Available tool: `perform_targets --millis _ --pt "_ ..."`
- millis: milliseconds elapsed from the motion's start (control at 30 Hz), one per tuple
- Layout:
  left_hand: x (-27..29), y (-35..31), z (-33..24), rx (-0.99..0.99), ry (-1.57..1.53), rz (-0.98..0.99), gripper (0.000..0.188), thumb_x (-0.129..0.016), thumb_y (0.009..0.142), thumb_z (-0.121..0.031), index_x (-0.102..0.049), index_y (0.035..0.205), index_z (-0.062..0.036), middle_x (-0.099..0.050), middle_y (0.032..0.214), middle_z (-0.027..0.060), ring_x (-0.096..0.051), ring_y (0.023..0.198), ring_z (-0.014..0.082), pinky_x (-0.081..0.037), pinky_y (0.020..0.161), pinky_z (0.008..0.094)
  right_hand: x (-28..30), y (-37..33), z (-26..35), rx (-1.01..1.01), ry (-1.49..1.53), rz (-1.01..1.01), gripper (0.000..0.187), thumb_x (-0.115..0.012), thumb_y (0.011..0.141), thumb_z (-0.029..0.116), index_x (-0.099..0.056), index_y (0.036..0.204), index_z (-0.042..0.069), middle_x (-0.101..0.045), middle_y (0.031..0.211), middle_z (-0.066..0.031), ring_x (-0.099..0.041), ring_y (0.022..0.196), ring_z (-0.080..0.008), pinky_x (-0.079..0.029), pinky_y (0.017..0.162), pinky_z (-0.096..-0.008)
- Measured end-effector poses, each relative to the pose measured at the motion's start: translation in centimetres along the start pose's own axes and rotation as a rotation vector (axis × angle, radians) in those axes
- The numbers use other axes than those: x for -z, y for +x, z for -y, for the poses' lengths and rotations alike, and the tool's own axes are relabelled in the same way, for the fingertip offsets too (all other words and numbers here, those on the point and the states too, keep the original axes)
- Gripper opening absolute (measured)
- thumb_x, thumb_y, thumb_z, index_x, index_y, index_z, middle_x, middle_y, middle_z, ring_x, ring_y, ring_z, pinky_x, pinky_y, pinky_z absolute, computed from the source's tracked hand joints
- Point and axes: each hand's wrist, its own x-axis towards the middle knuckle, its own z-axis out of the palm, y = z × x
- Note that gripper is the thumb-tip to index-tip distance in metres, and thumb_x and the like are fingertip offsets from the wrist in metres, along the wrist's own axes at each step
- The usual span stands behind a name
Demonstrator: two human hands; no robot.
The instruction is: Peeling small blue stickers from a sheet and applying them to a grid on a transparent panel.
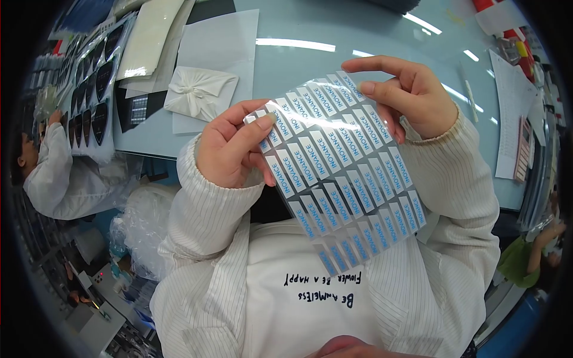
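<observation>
A clear sheet of labels [334,146], with rows of white strips printed in blue, is held up in front of my chest, tilted. My left hand [230,146] grips its upper left corner, thumb on the front and fingers behind. At the upper right edge is my right hand [412,98]. Its thumb lies against the sheet's edge, the index finger stretches along above the corner, and the lower fingers curl at the sheet's side, partly behind it. Light glares off the film near the top.
On the glass-topped table [298,65], a white knotted cloth bundle [202,94] lies on white paper [222,36]. Left of it are cream sheets [152,39] and a sheet of dark shield-shaped pieces [95,89]. A pen [470,95] lies at right. A co-worker's white sleeve [57,185] shows at left.
</observation>
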Motion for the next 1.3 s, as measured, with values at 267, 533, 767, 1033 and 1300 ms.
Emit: perform_targets --millis 267,533,767,1033,1300 --pt "-0.5 -0.3 0.1 -0.050 0.068 0.024 0.036 -0.059 0.096 -0.015 -0.052 0.124 0.0071 -0.071 0.097 0.0182 -0.073 0.070 0.0238 -0.058 0.047 0.0286 0.8 0.0 -0.3 0.054 -0.010 0.059 0.038 -0.061 0.095 0.013 -0.057 0.131 0.000 -0.065 0.064 -0.0018 -0.060 0.051 -0.0066 -0.047 0.047 -0.0201" --pt "-1.2 -1.3 0.2 -0.159 0.255 -0.013 0.034 -0.061 0.095 -0.016 -0.055 0.122 0.0049 -0.071 0.095 0.0158 -0.072 0.069 0.0210 -0.058 0.049 0.0290 -0.3 -0.5 0.1 0.512 -0.389 -0.134 0.038 -0.070 0.084 0.003 -0.065 0.122 0.002 -0.065 0.115 -0.0086 -0.060 0.099 -0.0157 -0.050 0.082 -0.0264" --pt "-1.5 -1.8 0.2 -0.218 0.321 -0.028 0.033 -0.062 0.095 -0.017 -0.057 0.121 0.0028 -0.070 0.090 0.0113 -0.069 0.063 0.0152 -0.057 0.050 0.0267 -1.4 -0.6 0.1 0.516 -0.424 -0.225 0.041 -0.071 0.082 0.001 -0.064 0.122 0.002 -0.065 0.114 -0.0078 -0.060 0.098 -0.0153 -0.050 0.087 -0.0271" --pt "-1.7 -2.1 0.3 -0.229 0.345 -0.031 0.033 -0.063 0.095 -0.017 -0.058 0.120 0.0024 -0.069 0.088 0.0101 -0.067 0.063 0.0136 -0.056 0.050 0.0260 -0.9 -0.5 -0.2 0.283 0.009 -0.124 0.041 -0.075 0.084 0.008 -0.064 0.123 0.001 -0.065 0.112 -0.0066 -0.061 0.093 -0.0119 -0.051 0.087 -0.0271" --pt "-1.9 -2.2 0.3 -0.217 0.348 -0.036 0.033 -0.063 0.094 -0.017 -0.058 0.120 0.0029 -0.070 0.089 0.0108 -0.068 0.064 0.0140 -0.056 0.051 0.0261 -1.1 -0.5 -0.2 0.241 -0.046 -0.153 0.032 -0.074 0.084 0.007 -0.068 0.115 0.000 -0.069 0.102 -0.0074 -0.065 0.093 -0.0141 -0.052 0.087 -0.0273"
